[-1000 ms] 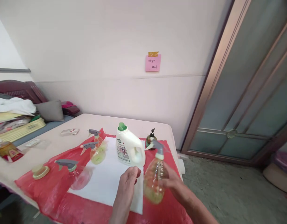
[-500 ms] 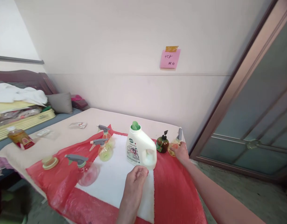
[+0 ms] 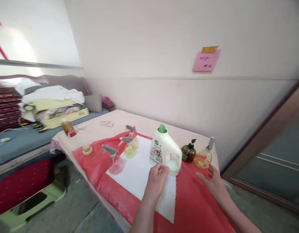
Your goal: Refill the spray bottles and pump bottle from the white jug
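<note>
Since the earlier frame your right hand (image 3: 212, 182) has let go of the amber spray bottle (image 3: 203, 158) and drawn back toward you. The view has also swung left.

1. Right hand: fingers (image 3: 209, 171) spread and released, grasping nothing, low over the red sheet (image 3: 193, 204).
2. Left hand (image 3: 157, 176): fingers curled downward onto the white cloth (image 3: 137, 168). You cannot tell from this view whether they pinch the cloth or only rest on it.
3. Amber spray bottle: stands upright near the far right corner of the table (image 3: 108, 131), just beyond the right fingertips and apart from them. Its long axis is vertical and its grey trigger head is on top. The right hand is the nearer one.
4. Detergent jug (image 3: 165, 152): upright with its green cap on, directly beyond the left knuckles, just beside them. Contact is not clear.
5. Brown pump bottle (image 3: 188, 152): stands between the jug and the amber spray bottle.
6. Farther left: three more spray bottles, one pink (image 3: 113, 161) and two yellow-green (image 3: 129, 148) (image 3: 132, 133), stand along the cloth's left edge.
</note>
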The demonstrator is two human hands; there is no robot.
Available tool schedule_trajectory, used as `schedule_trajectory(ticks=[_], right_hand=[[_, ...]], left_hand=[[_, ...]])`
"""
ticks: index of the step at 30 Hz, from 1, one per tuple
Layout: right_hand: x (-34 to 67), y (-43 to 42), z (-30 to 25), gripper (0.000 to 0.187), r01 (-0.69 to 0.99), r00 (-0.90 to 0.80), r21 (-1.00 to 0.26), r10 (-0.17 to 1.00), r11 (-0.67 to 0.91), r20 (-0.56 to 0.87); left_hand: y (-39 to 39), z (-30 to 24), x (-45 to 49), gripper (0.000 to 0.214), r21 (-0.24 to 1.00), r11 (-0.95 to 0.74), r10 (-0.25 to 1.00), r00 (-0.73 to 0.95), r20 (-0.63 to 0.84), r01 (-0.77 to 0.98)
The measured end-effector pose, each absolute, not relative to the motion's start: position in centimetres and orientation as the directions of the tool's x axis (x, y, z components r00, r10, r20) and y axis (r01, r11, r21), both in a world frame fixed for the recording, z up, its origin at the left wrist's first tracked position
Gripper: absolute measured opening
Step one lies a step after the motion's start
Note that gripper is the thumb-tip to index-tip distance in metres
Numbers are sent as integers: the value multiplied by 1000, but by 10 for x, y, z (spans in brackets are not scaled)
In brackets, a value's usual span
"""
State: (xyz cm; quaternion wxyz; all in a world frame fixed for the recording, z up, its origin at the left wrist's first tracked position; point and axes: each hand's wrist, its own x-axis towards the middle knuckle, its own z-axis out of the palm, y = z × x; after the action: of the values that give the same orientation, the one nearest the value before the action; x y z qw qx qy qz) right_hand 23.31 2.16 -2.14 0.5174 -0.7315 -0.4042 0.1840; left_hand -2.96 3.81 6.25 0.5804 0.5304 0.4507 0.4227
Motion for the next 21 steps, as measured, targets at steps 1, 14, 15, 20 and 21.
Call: schedule_trajectory(ticks=[1,14,15,20,21], right_hand=[[220,9,-21,105,386,579,-907,809,-167,98],[143,-50,4,79,160,450,-970,888,-183,-94],[142,-52,4,76,161,437,-973,896,-167,-81],[139,-52,-5,71,108,377,-981,920,-159,-107],[139,-51,-6,71,97,366,-982,923,-162,-116]], left_hand=[[41,61,-33,22,997,66,979,197,-59,-30],[82,27,-128,13,977,-79,698,-689,196,198],[85,25,-135,13,972,-58,678,-705,206,228],[101,14,-153,22,939,3,699,-672,245,345],[103,14,-153,24,932,1,709,-657,254,362]])
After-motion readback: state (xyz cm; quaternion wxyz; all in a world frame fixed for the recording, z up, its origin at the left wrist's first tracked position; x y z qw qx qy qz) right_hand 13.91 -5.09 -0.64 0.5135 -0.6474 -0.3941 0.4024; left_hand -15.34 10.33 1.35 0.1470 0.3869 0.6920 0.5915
